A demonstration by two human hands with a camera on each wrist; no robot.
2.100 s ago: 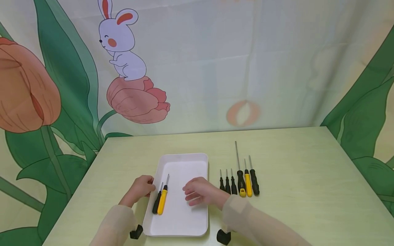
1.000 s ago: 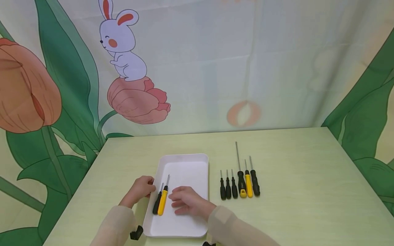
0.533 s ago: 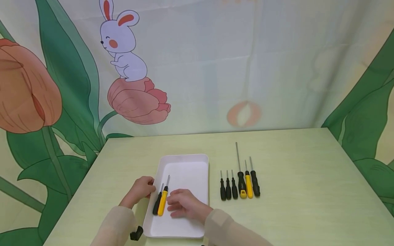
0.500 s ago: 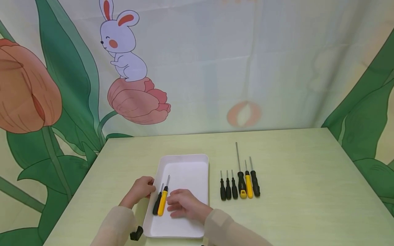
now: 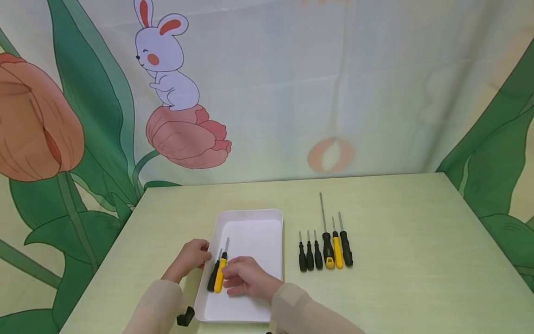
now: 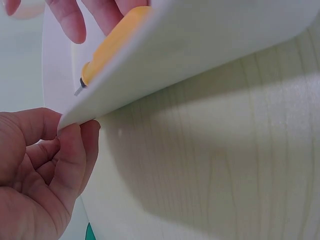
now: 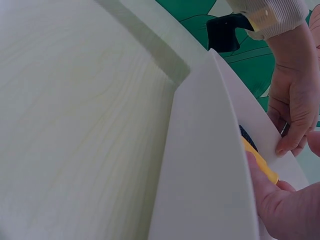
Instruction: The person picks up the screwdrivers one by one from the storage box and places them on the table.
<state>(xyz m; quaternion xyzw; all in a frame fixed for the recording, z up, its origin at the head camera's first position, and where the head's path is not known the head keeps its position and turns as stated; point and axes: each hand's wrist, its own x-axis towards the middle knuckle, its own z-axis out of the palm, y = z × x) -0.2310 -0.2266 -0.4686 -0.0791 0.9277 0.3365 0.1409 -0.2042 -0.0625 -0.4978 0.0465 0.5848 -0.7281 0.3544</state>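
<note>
A white tray point(image 5: 254, 227) lies on the table, and my left hand point(image 5: 189, 257) pinches its left rim between thumb and fingers, as the left wrist view shows closely. Inside, a yellow-handled screwdriver point(image 5: 220, 276) lies beside a black-handled screwdriver point(image 5: 212, 279) along the left wall, tips pointing away from me. My right hand point(image 5: 248, 278) is over the tray just right of these two, fingers loosely bent, the index finger and thumb at the yellow handle. In the right wrist view the tray wall hides part of that hand; no grip around the yellow handle point(image 7: 267, 167) shows.
Right of the tray, several screwdrivers stand in a row on the table: small black ones point(image 5: 310, 260), a long black one with a yellow end point(image 5: 327, 248), a yellow one point(image 5: 337, 250) and another black one point(image 5: 346, 250). A printed curtain point(image 5: 271, 93) hangs behind the table.
My right hand has moved left across the tray to the yellow-handled screwdriver, whose tip has shifted very slightly left. The left hand stays on the tray rim.
</note>
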